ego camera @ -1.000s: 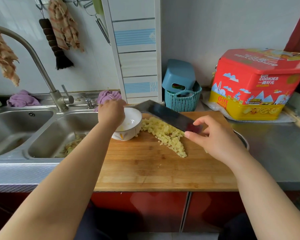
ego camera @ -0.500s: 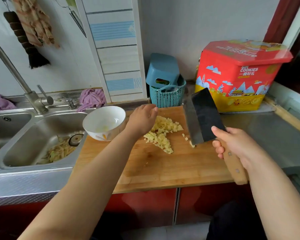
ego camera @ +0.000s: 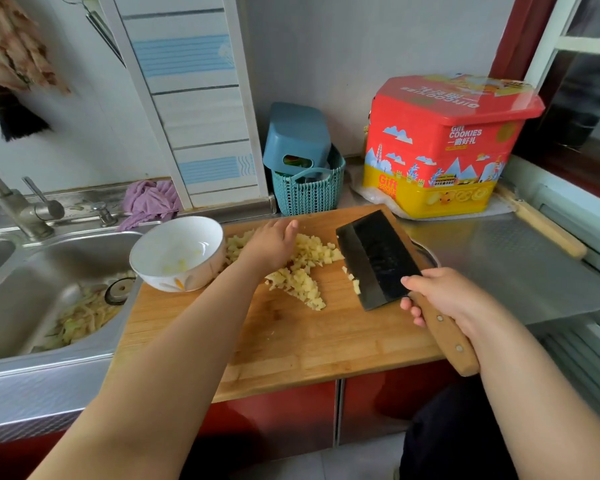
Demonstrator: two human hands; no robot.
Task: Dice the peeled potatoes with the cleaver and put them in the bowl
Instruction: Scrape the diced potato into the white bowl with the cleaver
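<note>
- Right hand (ego camera: 444, 299): nearest item, right of centre; fingers curled round the wooden handle of the cleaver (ego camera: 378, 259); blade dark and broad, raised off the board with its flat tilted toward the camera; a few potato cubes cling to its lower left face; whether the lower corner touches the board cannot be told.
- Cutting board (ego camera: 291, 348): wooden, lying on the bench (ego camera: 520, 258) with its front edge over red cabinet doors; near half bare.
- Diced potatoes (ego camera: 300, 284): pale yellow heap on the far half of the board; long axis running from far left to near right, tapering toward the camera; lies between the two hands, just left of the blade.
- Left hand (ego camera: 272, 245): fingers straight and relaxed, gripping nothing, resting on the far left part of the heap; the nearer hand to the dice; the pair of hands well apart, heap and loose cubes between them.
- Bowl (ego camera: 177, 252): white, on the board's left end by the sink, tilted with its mouth toward the camera; only scraps of potato inside; just beside the heap, left of the left hand; judged: dicing done, transfer barely begun; the heap must travel leftward, blade sweeping from the right.
- Sink (ego camera: 32, 306): steel, peelings in the basin.
- Farthest: teal basket (ego camera: 307, 195); red and yellow cookie tin (ego camera: 440, 147); purple cloth (ego camera: 149, 202).
</note>
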